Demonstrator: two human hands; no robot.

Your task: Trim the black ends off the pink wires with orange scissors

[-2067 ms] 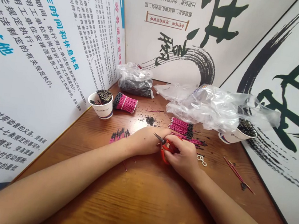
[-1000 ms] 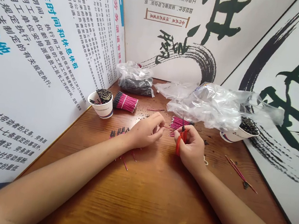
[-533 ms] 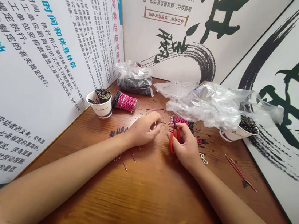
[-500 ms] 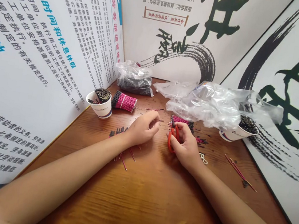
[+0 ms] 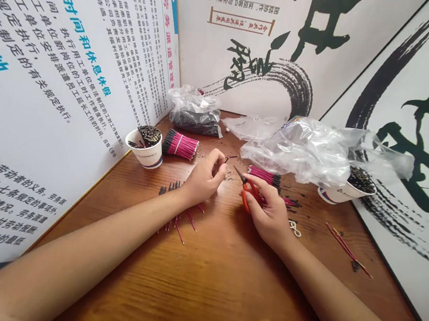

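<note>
Though partly hidden, wire (image 5: pixel 231 157) in pinching left hand (image 5: pixel 204 179), scissors (image 5: pixel 247 186) in curled right hand (image 5: pixel 270 214).

White panels (image 5: pixel 221 51) with black calligraphy (image 5: pixel 325 41)

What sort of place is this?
Perhaps a makeshift hand-assembly corner: a wooden table carries a banded bundle of pink wires with black ends, the right hand holds orange-handled scissors, and printed wall panels enclose it.

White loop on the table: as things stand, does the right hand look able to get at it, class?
Probably yes: the white loop lies beside the right hand with nothing on top, though scissors occupy that hand.
</note>
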